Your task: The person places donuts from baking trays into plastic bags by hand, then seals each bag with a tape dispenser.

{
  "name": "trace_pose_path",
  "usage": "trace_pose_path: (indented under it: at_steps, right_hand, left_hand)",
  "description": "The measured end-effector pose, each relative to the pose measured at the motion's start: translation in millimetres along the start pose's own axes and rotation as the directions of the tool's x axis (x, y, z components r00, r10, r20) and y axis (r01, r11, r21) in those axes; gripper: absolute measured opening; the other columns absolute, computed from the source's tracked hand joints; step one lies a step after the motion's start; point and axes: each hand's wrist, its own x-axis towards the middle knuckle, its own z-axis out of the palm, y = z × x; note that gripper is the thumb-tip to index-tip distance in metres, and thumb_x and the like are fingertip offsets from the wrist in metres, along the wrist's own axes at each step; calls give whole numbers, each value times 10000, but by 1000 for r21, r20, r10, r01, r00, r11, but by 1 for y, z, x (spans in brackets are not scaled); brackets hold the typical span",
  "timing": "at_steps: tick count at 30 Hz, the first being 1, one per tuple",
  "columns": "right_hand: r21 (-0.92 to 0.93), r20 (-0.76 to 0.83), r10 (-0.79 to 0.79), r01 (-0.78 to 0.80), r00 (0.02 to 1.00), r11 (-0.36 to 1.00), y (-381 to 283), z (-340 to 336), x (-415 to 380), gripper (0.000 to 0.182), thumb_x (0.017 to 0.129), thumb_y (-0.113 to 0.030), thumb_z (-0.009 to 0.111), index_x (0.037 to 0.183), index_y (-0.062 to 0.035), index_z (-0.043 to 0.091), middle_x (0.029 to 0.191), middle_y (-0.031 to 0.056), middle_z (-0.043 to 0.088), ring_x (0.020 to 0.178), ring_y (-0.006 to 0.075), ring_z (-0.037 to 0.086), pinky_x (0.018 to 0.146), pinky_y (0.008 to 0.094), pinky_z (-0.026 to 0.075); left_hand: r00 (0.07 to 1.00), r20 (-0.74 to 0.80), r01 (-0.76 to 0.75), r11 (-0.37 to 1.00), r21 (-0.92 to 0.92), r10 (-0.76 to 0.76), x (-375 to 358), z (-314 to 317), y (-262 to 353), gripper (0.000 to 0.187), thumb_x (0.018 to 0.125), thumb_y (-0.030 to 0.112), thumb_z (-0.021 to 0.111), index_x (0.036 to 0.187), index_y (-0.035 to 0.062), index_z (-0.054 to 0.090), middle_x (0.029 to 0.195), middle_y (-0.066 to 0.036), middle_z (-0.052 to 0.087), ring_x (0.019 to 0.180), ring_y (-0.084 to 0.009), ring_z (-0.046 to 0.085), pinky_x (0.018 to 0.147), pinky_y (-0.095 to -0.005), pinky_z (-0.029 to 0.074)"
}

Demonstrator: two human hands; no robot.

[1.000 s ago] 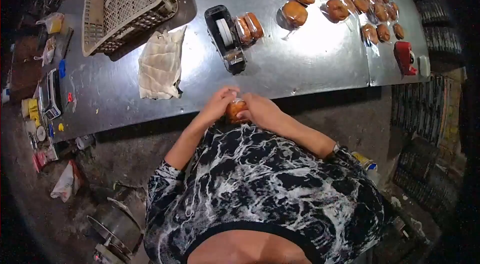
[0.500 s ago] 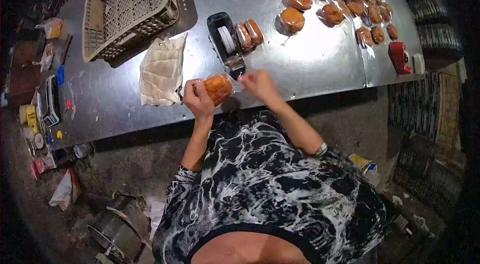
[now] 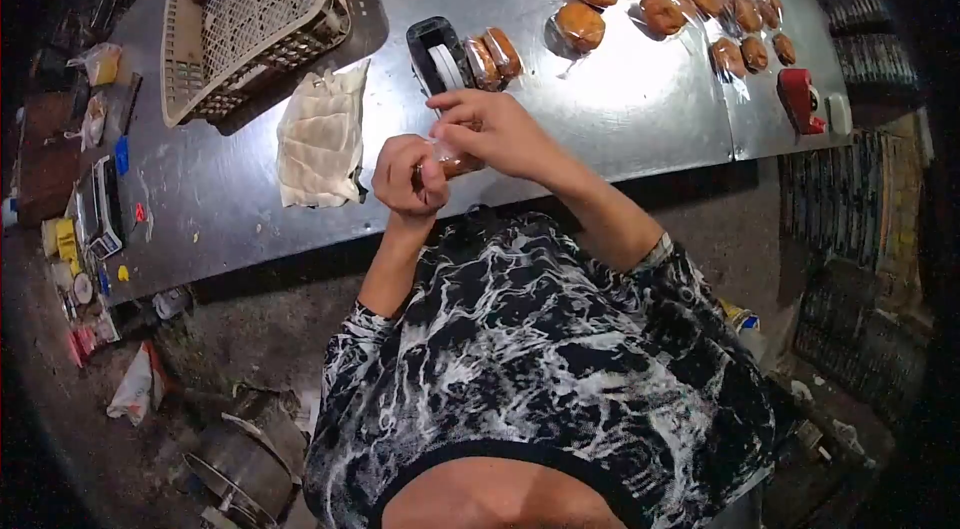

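Note:
At the table's near edge, my left hand (image 3: 410, 177) is closed around a brown bread roll in a clear plastic bag (image 3: 457, 165), mostly covered by my fingers. My right hand (image 3: 490, 132) bends over the top of the same bag, its fingertips on the plastic near my left thumb. Just beyond the hands stands a black tape dispenser (image 3: 433, 37) with a white roll; my right fingers cover its near end. Touching its right side are two wrapped rolls (image 3: 494, 58). To the left lies a folded cream cloth (image 3: 322, 139).
A beige plastic crate (image 3: 255, 79) with wrapped bread stands at the back left. Many bagged breads (image 3: 662, 16) spread over the back right of the metal table (image 3: 640, 129). A red tape dispenser (image 3: 797, 101) sits near the right edge, a small scale (image 3: 104, 209) at the left.
My right hand has moved left and over the bag, from beside its end to on top of it. My left hand has turned, and the roll is now more hidden.

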Motion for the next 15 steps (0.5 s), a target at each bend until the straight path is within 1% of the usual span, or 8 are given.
trace_pose_path:
  at_steps: [1,5,8,9,10,12,14,15]
  right_hand:
    - [99,143,248,-263,958,960,-5,-2,6,290,726,-177,611,931,26,581,973,114,575,844,154,544,730,274,435]
    - [-59,436,312,-319,844,946,17,-8,40,331,686,-172,646,940,23,560,893,70,581,828,126,538,726,235,425]
    - [20,536,382,-464,753,886,53,-6,29,322,695,-167,641,944,17,553,894,69,580,835,123,543,738,227,426]
    - [228,488,273,-423,829,877,72,-3,25,354,706,-173,646,982,17,530,905,77,579,847,124,548,752,227,431]
    - [224,483,271,-417,832,881,62,-3,27,354,706,-173,646,982,17,530,905,77,579,847,124,548,752,227,431]
    - [532,127,339,-352,932,770,25,0,27,390,714,-178,654,1020,14,507,922,98,580,867,126,551,765,233,437]
    - [392,102,264,-283,959,875,9,3,13,478,711,-217,670,1079,14,469,954,110,578,887,153,554,769,245,440]
    - [176,-6,223,-219,975,960,12,5,6,519,707,-240,675,1104,9,453,953,112,580,881,172,556,772,258,442]
  left_hand:
    - [998,-23,-52,999,-10,52,2,0,0,153,762,147,491,725,0,509,653,-122,527,547,-245,528,497,-306,441]
    - [991,-41,-125,992,-19,125,1,-3,4,167,775,163,483,738,2,510,649,-121,521,545,-243,533,485,-301,446]
    - [995,-54,-86,995,-50,83,-2,-1,7,192,785,172,485,734,-11,517,661,-132,537,540,-238,542,506,-306,458]
    - [998,-56,39,997,-62,-42,-5,4,4,213,811,184,452,755,-13,510,664,-127,546,547,-222,542,521,-308,457]
    - [984,-51,165,983,-78,-170,-6,6,2,237,837,197,418,775,-16,503,667,-122,555,553,-206,543,537,-311,455]
    - [889,-2,456,886,84,-457,-8,5,0,229,834,200,454,859,-20,511,669,-86,555,568,-150,518,545,-259,426]
    - [753,-121,639,763,-101,-647,2,15,-11,245,813,164,492,964,-28,482,640,-74,542,573,-134,514,551,-267,423]
    - [720,-114,666,728,-164,-684,9,16,-14,319,817,168,488,1064,-23,422,691,-74,531,593,-132,491,562,-271,410]
